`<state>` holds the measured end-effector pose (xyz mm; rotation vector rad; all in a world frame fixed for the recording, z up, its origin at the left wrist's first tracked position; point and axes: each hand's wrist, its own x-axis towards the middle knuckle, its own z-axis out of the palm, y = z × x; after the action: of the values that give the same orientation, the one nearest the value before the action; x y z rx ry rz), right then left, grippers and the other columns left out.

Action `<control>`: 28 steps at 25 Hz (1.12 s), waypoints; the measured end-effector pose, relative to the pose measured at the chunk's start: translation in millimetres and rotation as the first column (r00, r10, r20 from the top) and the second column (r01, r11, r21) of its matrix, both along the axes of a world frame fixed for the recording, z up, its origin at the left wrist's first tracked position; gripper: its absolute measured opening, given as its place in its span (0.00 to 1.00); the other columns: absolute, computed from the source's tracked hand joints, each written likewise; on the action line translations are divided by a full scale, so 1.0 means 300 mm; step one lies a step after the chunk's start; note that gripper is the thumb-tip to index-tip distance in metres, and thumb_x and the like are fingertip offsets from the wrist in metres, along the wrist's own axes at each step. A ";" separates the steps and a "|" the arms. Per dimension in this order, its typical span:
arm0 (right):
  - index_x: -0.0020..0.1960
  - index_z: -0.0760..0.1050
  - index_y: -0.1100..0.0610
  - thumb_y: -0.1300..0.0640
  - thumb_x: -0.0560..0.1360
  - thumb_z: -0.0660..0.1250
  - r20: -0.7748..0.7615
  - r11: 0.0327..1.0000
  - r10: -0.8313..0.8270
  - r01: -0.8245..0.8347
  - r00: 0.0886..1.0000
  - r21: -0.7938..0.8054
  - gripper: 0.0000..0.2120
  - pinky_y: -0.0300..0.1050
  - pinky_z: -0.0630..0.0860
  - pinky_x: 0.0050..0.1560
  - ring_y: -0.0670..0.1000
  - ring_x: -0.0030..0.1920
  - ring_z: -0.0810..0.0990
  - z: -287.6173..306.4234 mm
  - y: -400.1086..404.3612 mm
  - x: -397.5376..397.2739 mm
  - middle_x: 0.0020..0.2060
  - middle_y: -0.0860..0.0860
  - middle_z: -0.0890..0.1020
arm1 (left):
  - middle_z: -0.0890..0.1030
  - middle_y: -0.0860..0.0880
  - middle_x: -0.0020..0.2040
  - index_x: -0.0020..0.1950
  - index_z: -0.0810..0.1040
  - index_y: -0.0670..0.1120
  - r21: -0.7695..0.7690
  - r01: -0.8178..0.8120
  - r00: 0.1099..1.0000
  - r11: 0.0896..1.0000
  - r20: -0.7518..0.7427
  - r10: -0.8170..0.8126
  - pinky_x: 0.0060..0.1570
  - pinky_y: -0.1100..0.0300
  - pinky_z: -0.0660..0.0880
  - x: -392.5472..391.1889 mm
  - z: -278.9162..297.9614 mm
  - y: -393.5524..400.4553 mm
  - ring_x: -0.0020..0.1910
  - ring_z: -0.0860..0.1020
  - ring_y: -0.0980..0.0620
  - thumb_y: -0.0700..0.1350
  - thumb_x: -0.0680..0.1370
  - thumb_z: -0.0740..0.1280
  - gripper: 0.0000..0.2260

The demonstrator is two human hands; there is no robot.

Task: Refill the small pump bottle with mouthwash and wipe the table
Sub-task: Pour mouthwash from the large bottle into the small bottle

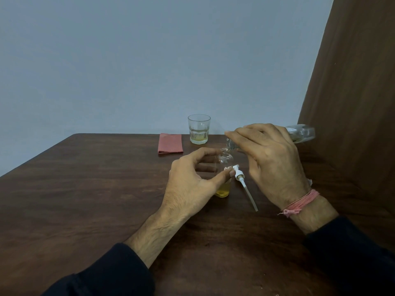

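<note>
A small clear pump bottle [224, 165] stands upright on the dark wooden table [85, 199], its neck uncapped, with yellow liquid at its bottom. My left hand [190, 184] holds it between thumb and curled fingers. My right hand [271, 161] grips a larger clear mouthwash bottle [302, 133], tipped almost flat, its mouth right over the small bottle's neck. The white pump head with its dip tube [243, 184] lies on the table just right of the small bottle.
A drinking glass [199, 129] with a little yellow liquid stands at the table's back edge. A folded red cloth [170, 143] lies to its left. A brown wooden panel [352, 82] rises on the right, a grey wall behind.
</note>
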<state>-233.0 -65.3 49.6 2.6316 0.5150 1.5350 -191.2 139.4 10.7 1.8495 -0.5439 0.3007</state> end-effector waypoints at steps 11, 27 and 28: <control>0.71 0.82 0.57 0.72 0.69 0.78 0.005 1.000 0.004 -0.004 1.000 0.002 0.31 0.62 0.77 0.64 0.61 0.62 0.83 -0.001 0.002 0.000 0.62 0.52 0.87 | 0.91 0.64 0.51 0.62 0.90 0.57 0.046 -0.033 0.999 0.998 -0.017 0.034 0.59 0.65 0.85 0.015 0.000 0.000 0.52 0.87 0.71 0.59 0.69 0.88 0.22; 0.71 0.83 0.57 0.74 0.69 0.77 0.014 1.000 0.003 -0.003 1.000 0.012 0.32 0.60 0.76 0.65 0.60 0.62 0.83 -0.001 0.003 0.002 0.62 0.51 0.87 | 0.92 0.62 0.49 0.62 0.91 0.54 0.051 0.007 0.995 0.999 -0.102 -0.001 0.57 0.55 0.89 0.027 -0.008 0.008 0.50 0.90 0.65 0.56 0.67 0.90 0.25; 0.71 0.83 0.57 0.74 0.69 0.77 0.013 1.000 0.002 -0.002 1.000 0.011 0.32 0.60 0.76 0.65 0.60 0.62 0.83 -0.001 0.003 0.002 0.62 0.51 0.87 | 0.92 0.62 0.49 0.61 0.91 0.54 0.051 0.007 0.995 0.999 -0.104 -0.001 0.57 0.55 0.89 0.026 -0.009 0.008 0.49 0.90 0.65 0.56 0.67 0.90 0.25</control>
<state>-232.5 -64.5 49.3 2.6287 0.5100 1.5588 -183.4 141.9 8.1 1.9020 -0.4875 0.1883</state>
